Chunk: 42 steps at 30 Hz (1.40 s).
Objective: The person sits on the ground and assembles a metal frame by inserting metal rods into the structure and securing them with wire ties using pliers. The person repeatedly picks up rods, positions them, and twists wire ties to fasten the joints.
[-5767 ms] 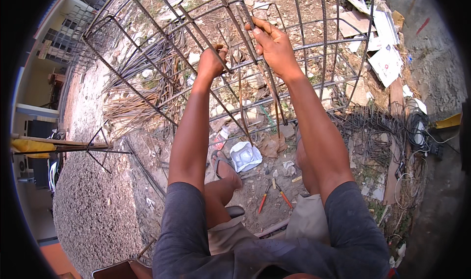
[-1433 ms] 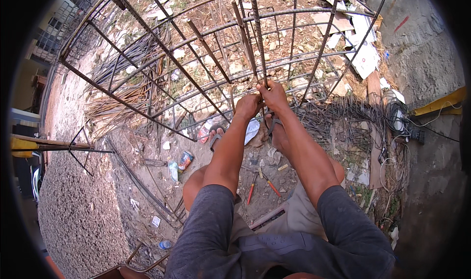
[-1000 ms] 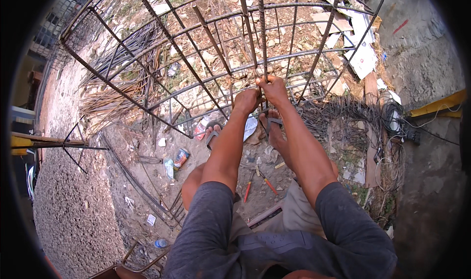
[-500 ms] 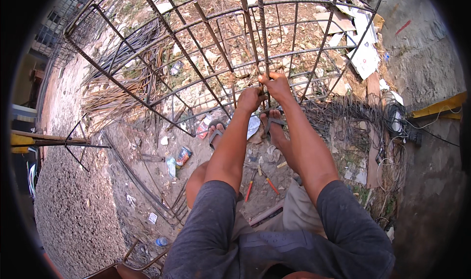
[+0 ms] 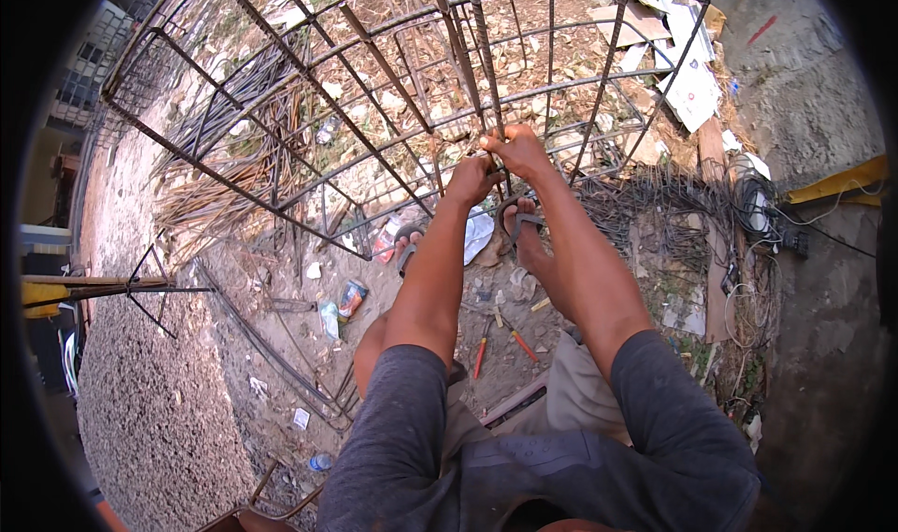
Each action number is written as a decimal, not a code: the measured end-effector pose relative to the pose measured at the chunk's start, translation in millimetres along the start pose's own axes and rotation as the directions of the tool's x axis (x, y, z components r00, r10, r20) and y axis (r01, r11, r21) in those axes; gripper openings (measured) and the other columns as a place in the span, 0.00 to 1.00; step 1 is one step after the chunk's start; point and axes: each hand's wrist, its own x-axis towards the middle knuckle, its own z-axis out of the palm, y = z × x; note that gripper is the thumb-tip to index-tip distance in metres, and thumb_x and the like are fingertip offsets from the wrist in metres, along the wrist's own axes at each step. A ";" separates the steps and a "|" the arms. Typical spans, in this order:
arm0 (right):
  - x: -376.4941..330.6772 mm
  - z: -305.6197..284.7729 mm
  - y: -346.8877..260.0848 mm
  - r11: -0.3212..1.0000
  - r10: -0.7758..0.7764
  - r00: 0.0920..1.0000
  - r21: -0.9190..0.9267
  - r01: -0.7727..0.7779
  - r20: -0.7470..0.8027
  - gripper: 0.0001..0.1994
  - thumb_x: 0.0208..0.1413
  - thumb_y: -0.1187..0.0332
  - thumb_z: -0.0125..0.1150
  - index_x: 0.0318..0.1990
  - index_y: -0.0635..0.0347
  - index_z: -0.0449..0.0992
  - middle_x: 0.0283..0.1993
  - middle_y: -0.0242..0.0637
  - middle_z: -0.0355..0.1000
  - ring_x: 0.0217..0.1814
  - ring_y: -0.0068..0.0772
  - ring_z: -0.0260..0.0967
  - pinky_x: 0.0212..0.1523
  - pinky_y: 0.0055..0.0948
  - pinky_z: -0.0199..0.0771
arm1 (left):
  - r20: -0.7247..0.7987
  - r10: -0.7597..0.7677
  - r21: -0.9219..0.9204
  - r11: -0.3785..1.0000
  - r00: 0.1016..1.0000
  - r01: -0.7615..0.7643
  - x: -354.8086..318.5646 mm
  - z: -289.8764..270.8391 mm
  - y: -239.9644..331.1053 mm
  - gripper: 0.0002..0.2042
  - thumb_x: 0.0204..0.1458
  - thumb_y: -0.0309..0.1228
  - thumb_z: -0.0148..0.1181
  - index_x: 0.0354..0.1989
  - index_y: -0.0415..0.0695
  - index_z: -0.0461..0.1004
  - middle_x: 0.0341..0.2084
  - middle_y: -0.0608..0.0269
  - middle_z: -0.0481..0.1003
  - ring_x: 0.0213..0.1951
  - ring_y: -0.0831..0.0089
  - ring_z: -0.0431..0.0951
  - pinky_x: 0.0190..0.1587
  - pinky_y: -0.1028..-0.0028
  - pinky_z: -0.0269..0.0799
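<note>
I have both hands up at the rebar cage (image 5: 393,111), which stands right in front of me over the dirt. My left hand (image 5: 470,179) and right hand (image 5: 515,151) meet at one spot, touching each other, where a long upright bar (image 5: 482,55) crosses a curved ring bar (image 5: 561,83). The fingers of both hands are curled tight around that crossing; whether they pinch a piece of tie wire there I cannot tell, it is too small to see.

Below my hands my feet rest in sandals (image 5: 520,223) on the ground inside the cage. Between my legs lie pliers with red handles (image 5: 480,354) and a second red-handled tool (image 5: 523,345), well apart from my hands. A crushed can (image 5: 352,298) lies to my left in the dirt. To my right a tangle of thin dark wire (image 5: 673,214) is heaped on the ground, near flattened cardboard (image 5: 692,83). Loose bars (image 5: 224,186) are piled behind the cage on my left.
</note>
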 end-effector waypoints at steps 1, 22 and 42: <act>-0.6 1.4 -5.2 1.000 0.005 1.000 -0.020 -0.005 0.011 0.22 0.50 0.49 0.67 0.34 0.63 0.81 0.29 0.47 0.74 0.32 0.37 0.71 0.37 0.36 0.70 | -0.013 0.007 0.001 1.000 1.000 -0.007 -0.5 1.9 -4.2 0.15 0.47 0.39 0.68 0.28 0.36 0.79 0.26 0.42 0.77 0.33 0.47 0.78 0.38 0.55 0.72; 2.4 -6.4 -4.0 0.987 0.160 0.984 -0.035 -0.157 0.085 0.19 0.49 0.54 0.67 0.37 0.64 0.81 0.35 0.48 0.76 0.39 0.39 0.74 0.41 0.37 0.71 | -0.043 0.060 0.125 0.991 0.997 -0.054 -0.2 17.4 -7.4 0.13 0.50 0.37 0.63 0.27 0.37 0.77 0.26 0.43 0.76 0.33 0.46 0.77 0.39 0.53 0.71; -4.7 -8.9 3.2 0.996 0.091 0.988 -0.004 -0.091 0.123 0.19 0.49 0.55 0.71 0.32 0.66 0.80 0.26 0.41 0.74 0.30 0.30 0.69 0.33 0.36 0.68 | -0.056 0.030 0.117 0.993 0.998 -0.023 -9.5 16.0 1.3 0.19 0.52 0.44 0.63 0.29 0.36 0.76 0.28 0.42 0.77 0.34 0.45 0.78 0.38 0.54 0.71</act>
